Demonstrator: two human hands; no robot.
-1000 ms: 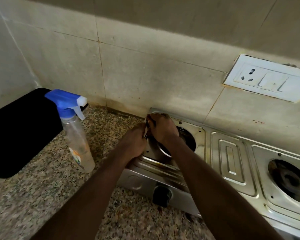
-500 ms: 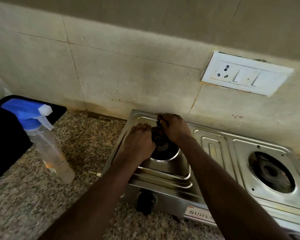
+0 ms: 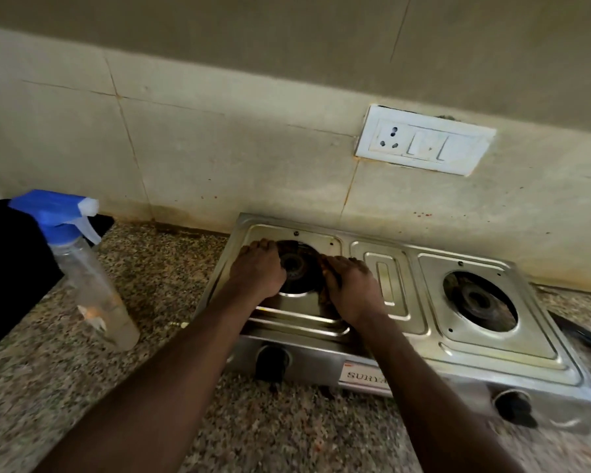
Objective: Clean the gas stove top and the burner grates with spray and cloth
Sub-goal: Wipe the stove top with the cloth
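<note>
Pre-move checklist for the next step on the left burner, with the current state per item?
1. Both hands at the left burner: ok, left hand and right hand flank it.
2. Spray bottle upright on the counter: ok.
3. Cloth in hand: cannot tell; something brownish shows under the right hand.
4. Grates off both burners: ok, right burner is bare too.
5. Left knob off: cannot tell.

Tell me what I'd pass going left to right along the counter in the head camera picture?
First the spray bottle → left hand → left burner → right hand → right burner → black hose at the far right edge.
</note>
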